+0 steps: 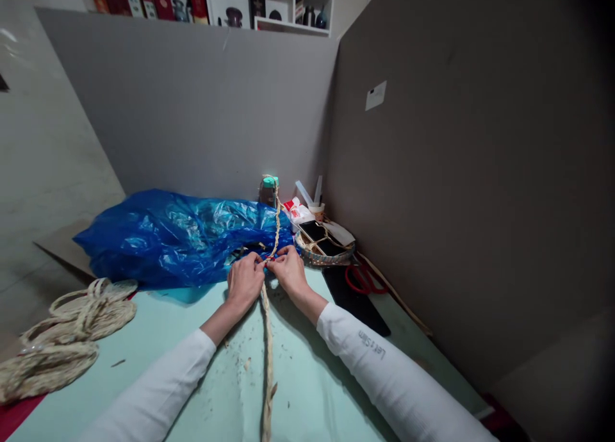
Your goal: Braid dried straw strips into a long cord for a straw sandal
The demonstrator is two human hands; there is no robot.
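A pale straw-coloured fibre cord (268, 359) runs from the near edge of the table up to my hands. Beyond them its thinner, twisted part rises past a bottle with a green cap (270, 189). My left hand (246, 278) pinches the cord from the left. Close against it, my right hand (288, 269) grips the same cord with thumb and fingers. The fingertips of both hands nearly meet, so the exact spot they hold is partly hidden. Just behind the hands lies a blue plastic bag (182, 237), its opening toward them.
Woven straw sandals (81, 320) lie at the left. A basket (329, 257) holding a phone stands right of my hands, near red-handled scissors (365, 279) and a black flat object (358, 301). Grey partitions (216, 109) enclose the pale green table (192, 365) at back and right.
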